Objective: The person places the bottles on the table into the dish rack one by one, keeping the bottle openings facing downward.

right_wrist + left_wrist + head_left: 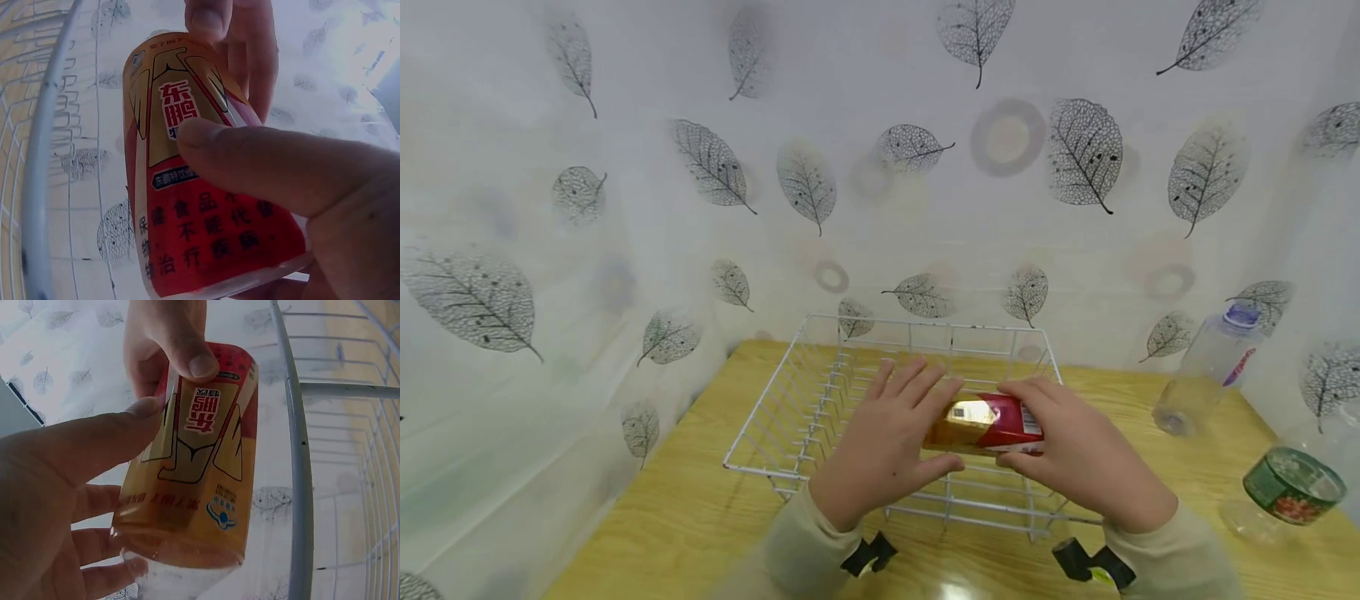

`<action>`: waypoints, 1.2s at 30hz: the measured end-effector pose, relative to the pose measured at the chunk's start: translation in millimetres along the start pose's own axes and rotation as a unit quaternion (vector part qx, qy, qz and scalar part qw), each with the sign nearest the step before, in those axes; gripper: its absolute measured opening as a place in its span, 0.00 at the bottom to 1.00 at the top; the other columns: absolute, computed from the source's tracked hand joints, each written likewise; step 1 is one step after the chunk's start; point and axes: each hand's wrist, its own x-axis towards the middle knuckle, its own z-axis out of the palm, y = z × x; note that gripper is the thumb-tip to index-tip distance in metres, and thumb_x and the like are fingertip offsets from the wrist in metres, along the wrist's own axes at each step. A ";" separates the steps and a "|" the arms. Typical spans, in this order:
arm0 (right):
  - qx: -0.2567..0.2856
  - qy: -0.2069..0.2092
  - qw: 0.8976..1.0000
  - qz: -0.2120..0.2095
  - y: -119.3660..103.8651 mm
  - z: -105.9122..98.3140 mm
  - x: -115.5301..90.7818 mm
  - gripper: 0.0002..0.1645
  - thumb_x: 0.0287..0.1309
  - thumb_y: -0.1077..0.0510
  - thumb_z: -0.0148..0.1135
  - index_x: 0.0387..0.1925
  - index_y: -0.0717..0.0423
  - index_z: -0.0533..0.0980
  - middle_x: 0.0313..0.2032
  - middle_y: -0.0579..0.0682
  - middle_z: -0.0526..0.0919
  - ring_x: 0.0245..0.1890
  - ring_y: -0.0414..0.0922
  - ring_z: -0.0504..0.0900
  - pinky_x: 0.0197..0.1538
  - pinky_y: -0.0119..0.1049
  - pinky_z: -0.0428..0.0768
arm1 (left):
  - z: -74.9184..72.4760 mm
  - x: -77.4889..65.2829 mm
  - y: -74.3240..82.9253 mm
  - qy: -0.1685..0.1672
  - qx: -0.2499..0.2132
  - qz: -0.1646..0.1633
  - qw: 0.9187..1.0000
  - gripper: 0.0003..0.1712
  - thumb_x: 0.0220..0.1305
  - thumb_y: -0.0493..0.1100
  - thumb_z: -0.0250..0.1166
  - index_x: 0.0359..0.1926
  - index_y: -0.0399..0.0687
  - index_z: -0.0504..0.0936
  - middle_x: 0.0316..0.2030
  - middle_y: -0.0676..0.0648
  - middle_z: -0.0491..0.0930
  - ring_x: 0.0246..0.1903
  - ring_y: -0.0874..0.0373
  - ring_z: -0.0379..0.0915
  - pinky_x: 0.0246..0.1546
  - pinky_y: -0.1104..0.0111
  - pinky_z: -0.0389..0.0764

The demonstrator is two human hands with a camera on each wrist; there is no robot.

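A drink bottle with a red and gold label is held on its side above a white wire basket. My right hand grips its red end, the thumb across the label in the right wrist view and the fingers behind. My left hand is at the gold end with long, spread fingers. In the left wrist view its thumb lies at the label's edge, and its other fingers extend along the bottle's far side. The clear end of the bottle shows below the label there.
A clear empty bottle with a purple neck stands on the wooden table at the right. Nearer on that side is a clear container with a green label. A leaf-patterned curtain encloses the back and sides.
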 end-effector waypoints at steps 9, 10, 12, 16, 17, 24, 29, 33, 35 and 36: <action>-0.005 0.009 1.000 -0.030 -12.9 15.0 2.8 0.47 0.40 0.45 0.84 0.62 0.55 0.75 0.53 0.48 0.79 0.44 0.46 0.81 0.39 0.42 0.86 | 10.1 2.3 6.8 -0.027 0.018 -0.011 0.999 0.51 0.50 0.68 0.76 0.69 0.49 0.72 0.65 0.49 0.74 0.68 0.51 0.66 0.73 0.52 0.59; -0.007 0.010 0.999 -0.031 -13.1 16.4 2.8 0.47 0.40 0.45 0.84 0.62 0.55 0.75 0.53 0.48 0.79 0.45 0.46 0.81 0.40 0.42 0.86 | 11.1 2.2 6.9 -0.024 0.019 -0.008 1.000 0.50 0.50 0.68 0.76 0.69 0.49 0.73 0.65 0.49 0.75 0.67 0.51 0.67 0.72 0.53 0.61; -0.013 0.013 0.999 -0.033 -13.0 19.0 2.7 0.47 0.40 0.44 0.84 0.62 0.54 0.74 0.54 0.48 0.79 0.46 0.46 0.81 0.41 0.43 0.86 | 13.1 1.4 6.8 -0.020 0.021 -0.004 1.000 0.50 0.50 0.67 0.77 0.68 0.48 0.74 0.63 0.49 0.76 0.64 0.52 0.69 0.70 0.55 0.66; -0.019 0.026 0.999 -0.040 -12.5 22.5 2.2 0.47 0.39 0.44 0.84 0.61 0.54 0.75 0.54 0.47 0.80 0.46 0.46 0.81 0.40 0.42 0.86 | 17.1 -0.9 5.7 -0.017 0.013 -0.003 1.000 0.49 0.51 0.66 0.77 0.68 0.47 0.73 0.61 0.50 0.78 0.60 0.54 0.73 0.63 0.59 0.74; -0.021 0.029 0.998 -0.043 -12.4 22.8 2.2 0.46 0.39 0.44 0.84 0.61 0.54 0.75 0.54 0.47 0.80 0.46 0.46 0.81 0.40 0.42 0.86 | 17.7 -1.2 5.6 -0.018 0.011 -0.004 1.000 0.49 0.51 0.66 0.77 0.68 0.47 0.73 0.61 0.51 0.78 0.59 0.54 0.74 0.62 0.59 0.76; -0.049 0.040 0.996 -0.061 -12.9 21.8 3.9 0.46 0.39 0.42 0.83 0.60 0.53 0.76 0.51 0.47 0.80 0.43 0.43 0.80 0.36 0.38 0.85 | 19.5 -0.2 5.4 -0.020 -0.005 -0.001 1.000 0.47 0.52 0.62 0.78 0.67 0.48 0.73 0.57 0.52 0.80 0.54 0.56 0.78 0.57 0.62 0.79; -0.054 0.040 0.996 -0.061 -14.9 20.6 4.0 0.46 0.39 0.42 0.83 0.60 0.53 0.76 0.51 0.47 0.80 0.42 0.43 0.81 0.35 0.38 0.85 | 18.7 -0.7 5.2 -0.031 -0.009 -0.006 0.999 0.46 0.53 0.63 0.77 0.67 0.50 0.73 0.57 0.53 0.80 0.54 0.57 0.78 0.58 0.62 0.79; -0.051 0.033 0.997 -0.055 -16.4 19.5 2.4 0.46 0.39 0.42 0.83 0.61 0.53 0.76 0.51 0.47 0.80 0.43 0.43 0.81 0.36 0.38 0.85 | 18.2 -1.6 5.4 -0.045 -0.018 -0.013 0.999 0.45 0.54 0.63 0.76 0.68 0.51 0.72 0.58 0.54 0.80 0.56 0.57 0.77 0.60 0.62 0.77; -0.047 0.035 0.997 -0.053 -16.3 18.7 2.2 0.47 0.38 0.42 0.84 0.61 0.52 0.76 0.52 0.47 0.79 0.43 0.43 0.81 0.35 0.38 0.85 | 18.4 -1.1 5.1 -0.044 -0.026 -0.015 0.999 0.45 0.54 0.63 0.76 0.68 0.51 0.72 0.59 0.54 0.80 0.56 0.58 0.77 0.59 0.62 0.78; -0.042 0.038 0.997 -0.053 -16.2 18.0 2.3 0.48 0.38 0.42 0.84 0.62 0.52 0.76 0.52 0.47 0.79 0.43 0.43 0.81 0.35 0.38 0.85 | 18.4 -0.7 4.9 -0.041 -0.030 -0.017 0.999 0.45 0.54 0.63 0.76 0.68 0.51 0.73 0.59 0.54 0.80 0.56 0.58 0.77 0.59 0.62 0.78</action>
